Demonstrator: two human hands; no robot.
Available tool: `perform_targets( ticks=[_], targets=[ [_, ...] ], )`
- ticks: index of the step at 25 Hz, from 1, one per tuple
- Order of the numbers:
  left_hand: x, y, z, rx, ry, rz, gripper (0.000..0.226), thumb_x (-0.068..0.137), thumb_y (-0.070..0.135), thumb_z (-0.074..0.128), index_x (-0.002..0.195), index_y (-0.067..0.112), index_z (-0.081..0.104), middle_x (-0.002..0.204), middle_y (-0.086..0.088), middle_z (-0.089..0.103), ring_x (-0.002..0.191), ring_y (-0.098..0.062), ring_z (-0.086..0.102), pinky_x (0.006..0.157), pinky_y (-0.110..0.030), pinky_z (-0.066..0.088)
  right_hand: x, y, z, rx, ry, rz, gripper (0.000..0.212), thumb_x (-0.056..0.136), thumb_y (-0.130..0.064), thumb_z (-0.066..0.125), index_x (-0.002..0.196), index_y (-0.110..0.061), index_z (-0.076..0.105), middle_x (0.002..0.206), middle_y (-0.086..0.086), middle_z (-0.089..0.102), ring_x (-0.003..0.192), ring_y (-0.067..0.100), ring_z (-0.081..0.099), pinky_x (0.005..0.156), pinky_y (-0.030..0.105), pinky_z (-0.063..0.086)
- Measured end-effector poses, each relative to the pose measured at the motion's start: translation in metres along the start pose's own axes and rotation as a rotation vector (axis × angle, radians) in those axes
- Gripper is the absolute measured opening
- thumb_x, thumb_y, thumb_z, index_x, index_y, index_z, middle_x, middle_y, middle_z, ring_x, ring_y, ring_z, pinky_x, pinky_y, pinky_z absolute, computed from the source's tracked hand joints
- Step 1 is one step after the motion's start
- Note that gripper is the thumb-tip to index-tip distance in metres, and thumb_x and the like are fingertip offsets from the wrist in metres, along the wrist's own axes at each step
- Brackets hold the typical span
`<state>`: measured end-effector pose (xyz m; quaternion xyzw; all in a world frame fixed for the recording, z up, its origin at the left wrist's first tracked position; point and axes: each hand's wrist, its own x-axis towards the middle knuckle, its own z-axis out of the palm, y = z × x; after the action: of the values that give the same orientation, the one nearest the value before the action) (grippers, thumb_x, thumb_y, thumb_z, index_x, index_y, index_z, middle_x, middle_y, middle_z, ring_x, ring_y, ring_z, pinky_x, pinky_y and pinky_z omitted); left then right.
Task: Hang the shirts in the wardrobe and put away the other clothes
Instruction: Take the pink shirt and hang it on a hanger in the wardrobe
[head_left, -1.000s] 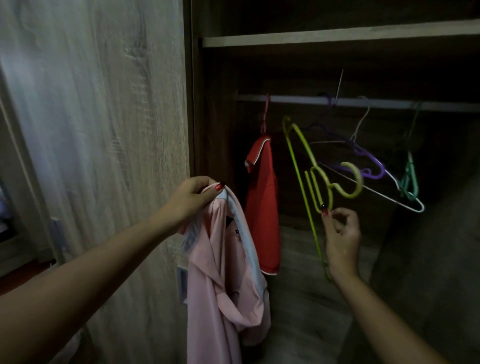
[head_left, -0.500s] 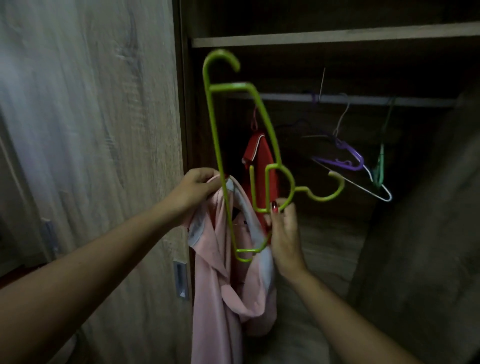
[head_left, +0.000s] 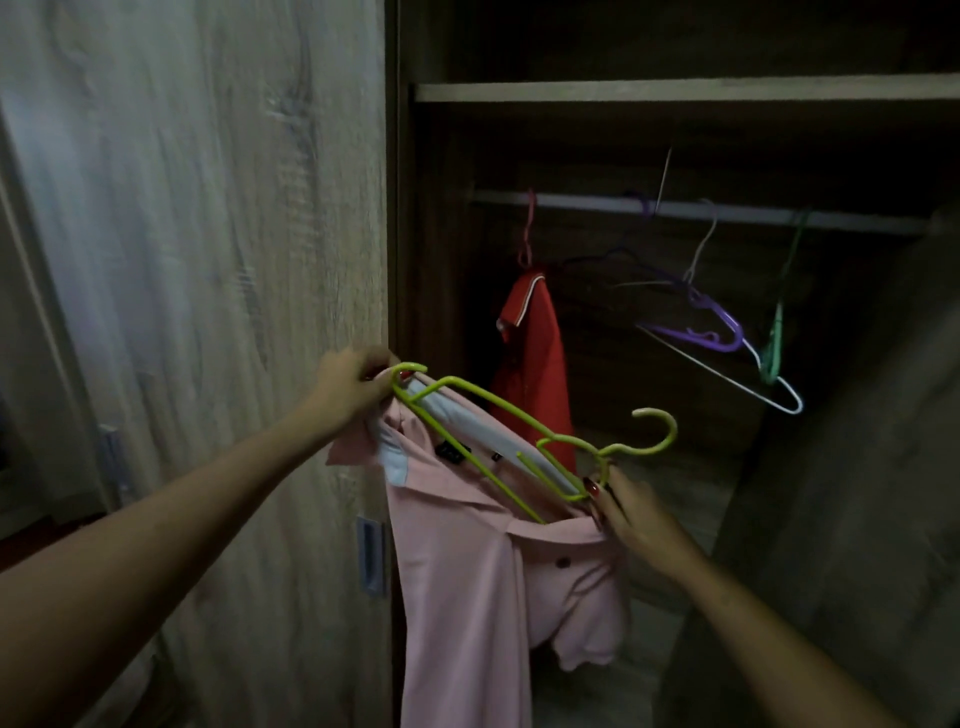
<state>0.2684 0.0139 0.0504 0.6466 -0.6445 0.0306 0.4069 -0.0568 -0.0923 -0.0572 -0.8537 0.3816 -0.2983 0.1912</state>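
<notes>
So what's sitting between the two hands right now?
In the head view, the lime hanger spans from the left hand, which grips the collar of the pink shirt, to the right hand pinching it below its hook.

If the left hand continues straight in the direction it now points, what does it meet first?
Probably the red collared shirt hanging from the metal rail, beyond the left hand; depth is unclear.
</notes>
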Motion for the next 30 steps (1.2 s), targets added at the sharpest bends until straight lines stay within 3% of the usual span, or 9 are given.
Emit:
perform_targets(
  ticks=[4,9,12,15,17,20,22,26,30],
  targets=[
    [-0.003,-0.007,0.006,0.127,0.024,0.124,0.054,0.077,0.054,0.044,0.086,0.010,0.073,0.076,-0.006,0.071,0.067,-0.019,0.063,0.059,-0.027,0.042,-0.004,0.020,0.004,-0.154,0.010,-0.062,0.023,0.088,-0.015,0.044,0.095,0.000,0.060,0.087,0.019,0.066,0.077,0.018,0.058,0.066,0.013,0.031],
    [-0.012,0.006,0.026,0.213,0.042,0.266,0.025,0.090,0.027,0.060,0.086,0.006,0.072,0.072,-0.009,0.071,0.057,-0.010,0.055,0.053,-0.006,0.032,-0.007,0.023,0.006,-0.263,-0.152,-0.136,0.031,0.087,-0.020,0.042,0.103,-0.006,0.063,0.100,0.013,0.068,0.090,0.020,0.065,0.074,0.018,0.040],
    [-0.014,0.020,0.034,0.061,0.028,0.230,0.029,0.089,0.036,0.055,0.080,0.013,0.071,0.065,0.001,0.067,0.051,-0.003,0.052,0.047,-0.010,0.036,0.003,-0.002,0.001,-0.245,-0.030,-0.217,0.023,0.088,-0.021,0.045,0.098,-0.011,0.064,0.094,0.009,0.069,0.085,0.021,0.065,0.073,0.026,0.044],
    [-0.020,0.031,0.046,-0.193,-0.160,0.070,0.032,0.091,0.037,0.058,0.075,0.013,0.070,0.053,0.004,0.057,0.045,-0.001,0.047,0.043,-0.017,0.034,0.013,-0.023,0.003,-0.205,-0.001,-0.359,0.015,0.088,-0.014,0.053,0.098,-0.017,0.063,0.098,-0.003,0.068,0.091,0.001,0.059,0.080,0.014,0.041],
    [-0.026,0.029,0.051,-0.246,-0.313,0.001,0.036,0.093,0.039,0.054,0.078,0.012,0.072,0.055,-0.004,0.061,0.045,-0.002,0.049,0.043,-0.018,0.036,0.016,-0.028,-0.001,-0.152,-0.027,-0.351,0.010,0.089,-0.015,0.053,0.086,-0.016,0.063,0.079,-0.007,0.064,0.073,-0.011,0.054,0.067,0.012,0.038],
    [-0.029,0.010,0.047,-0.134,-0.126,0.058,0.041,0.090,0.049,0.048,0.081,0.018,0.073,0.072,0.004,0.069,0.058,-0.004,0.058,0.054,-0.020,0.041,0.020,-0.035,-0.015,-0.122,0.034,-0.338,0.018,0.089,-0.018,0.050,0.072,-0.017,0.054,0.061,-0.014,0.047,0.058,-0.009,0.047,0.056,0.013,0.030],
    [-0.028,-0.002,0.044,-0.034,-0.077,0.172,0.050,0.083,0.062,0.040,0.091,0.023,0.069,0.084,0.014,0.067,0.072,-0.003,0.060,0.063,-0.017,0.042,0.023,-0.039,-0.023,-0.089,0.037,-0.369,0.018,0.090,-0.018,0.049,0.073,-0.019,0.055,0.062,-0.013,0.050,0.058,-0.007,0.049,0.056,0.010,0.033],
    [-0.036,-0.011,0.052,-0.075,-0.211,0.291,0.049,0.084,0.070,0.038,0.066,0.030,0.059,0.056,0.015,0.055,0.054,-0.001,0.051,0.053,-0.019,0.036,0.027,-0.050,-0.031,-0.083,-0.012,-0.405,0.017,0.091,-0.020,0.049,0.079,-0.014,0.060,0.070,-0.004,0.060,0.063,0.004,0.056,0.060,0.015,0.040],
    [-0.040,-0.024,0.054,-0.119,-0.071,0.294,0.055,0.082,0.072,0.041,0.072,0.024,0.065,0.063,0.004,0.064,0.059,-0.010,0.059,0.055,-0.026,0.042,0.023,-0.031,-0.048,-0.127,0.072,-0.293,0.032,0.086,-0.035,0.050,0.102,-0.012,0.066,0.096,-0.003,0.063,0.088,0.007,0.055,0.076,0.015,0.038]
  ],
)
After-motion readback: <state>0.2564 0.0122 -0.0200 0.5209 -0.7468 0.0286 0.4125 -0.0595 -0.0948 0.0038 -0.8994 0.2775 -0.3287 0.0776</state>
